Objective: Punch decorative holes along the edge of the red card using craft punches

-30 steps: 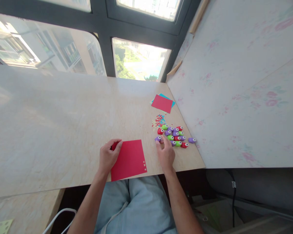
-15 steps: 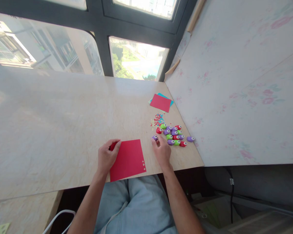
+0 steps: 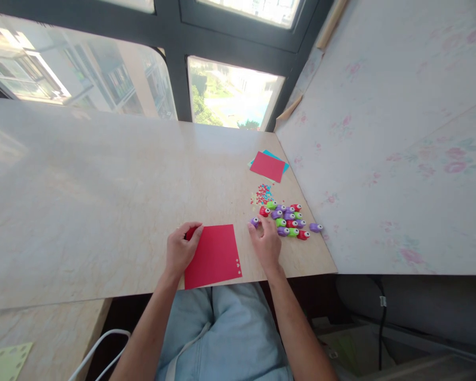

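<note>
My left hand [image 3: 182,250] is closed at the upper left corner of a red sheet of paper [image 3: 214,254], thumb on top. The sheet lies flat near the table's front edge, with a few small cut-out shapes down its lower right side. Right of it, my right hand [image 3: 267,246] has its thumb and fingertips around a small purple craft punch [image 3: 254,222] with a round white top. The grip is partly hidden by the fingers. Beside that hand, several red, green and purple craft punches [image 3: 289,223] stand grouped in rows.
A scatter of tiny red, blue and pale paper bits [image 3: 264,194] lies behind the punches. Farther back is a small stack of coloured paper [image 3: 267,166]. A lone purple punch [image 3: 316,227] stands near the wall [image 3: 381,174]. A yellow-green punched sheet [image 3: 8,362] lies lower left.
The view has shifted slightly, so the scene sits a little farther right. My right thumb and fingers look a bit wider apart at the purple punch. The left hand stays on the red sheet.
</note>
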Demonstrator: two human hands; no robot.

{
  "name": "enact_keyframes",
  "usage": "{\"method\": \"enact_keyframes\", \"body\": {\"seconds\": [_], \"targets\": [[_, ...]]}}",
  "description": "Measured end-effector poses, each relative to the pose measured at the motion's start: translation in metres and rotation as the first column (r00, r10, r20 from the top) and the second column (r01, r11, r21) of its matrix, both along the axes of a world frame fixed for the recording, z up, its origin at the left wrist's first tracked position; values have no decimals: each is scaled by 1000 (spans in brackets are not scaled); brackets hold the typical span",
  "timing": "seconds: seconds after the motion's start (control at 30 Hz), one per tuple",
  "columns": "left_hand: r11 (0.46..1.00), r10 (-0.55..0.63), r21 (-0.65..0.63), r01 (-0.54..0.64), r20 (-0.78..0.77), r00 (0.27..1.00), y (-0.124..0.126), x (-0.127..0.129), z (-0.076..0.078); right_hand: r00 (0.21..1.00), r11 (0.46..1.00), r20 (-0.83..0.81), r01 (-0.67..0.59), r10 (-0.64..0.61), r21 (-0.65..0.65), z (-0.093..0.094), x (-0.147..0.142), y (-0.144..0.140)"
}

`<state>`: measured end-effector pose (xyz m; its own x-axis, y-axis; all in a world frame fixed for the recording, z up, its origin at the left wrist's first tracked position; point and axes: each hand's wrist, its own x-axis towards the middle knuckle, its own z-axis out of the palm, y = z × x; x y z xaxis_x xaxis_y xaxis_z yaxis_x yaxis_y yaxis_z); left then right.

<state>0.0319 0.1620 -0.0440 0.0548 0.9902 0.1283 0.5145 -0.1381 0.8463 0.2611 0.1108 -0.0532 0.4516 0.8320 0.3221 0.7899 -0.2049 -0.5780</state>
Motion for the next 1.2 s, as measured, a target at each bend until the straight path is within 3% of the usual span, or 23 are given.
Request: {"method": "enact_keyframes", "body": {"seconds": [0.17,0.33,0.53,0.77,0.93,1.2], "targets": [[1000,-4,-2,4,3,1000,0,0,0,995,998,88,50,-47,-33,0,-6,8],[1000,-8,1,8,15,1000,0,0,-2,995,999,98,18,-13,-47,-1,-8,11],[1000,-21,-6,21,40,999,0,-1,-3,985,985,13,-171,171,25,-4,-3,8],[999,-40,6,40,71,997,0,-1,-8,902,906,-87,-421,424,49,-1,-1,8],[999,-36,17,34,80,996,0,0,-8,856,871,-159,-485,491,80,-2,2,9],[998,-44,55,38,97,994,0,0,-8,843,868,-211,-476,496,137,-8,6,9]]}}
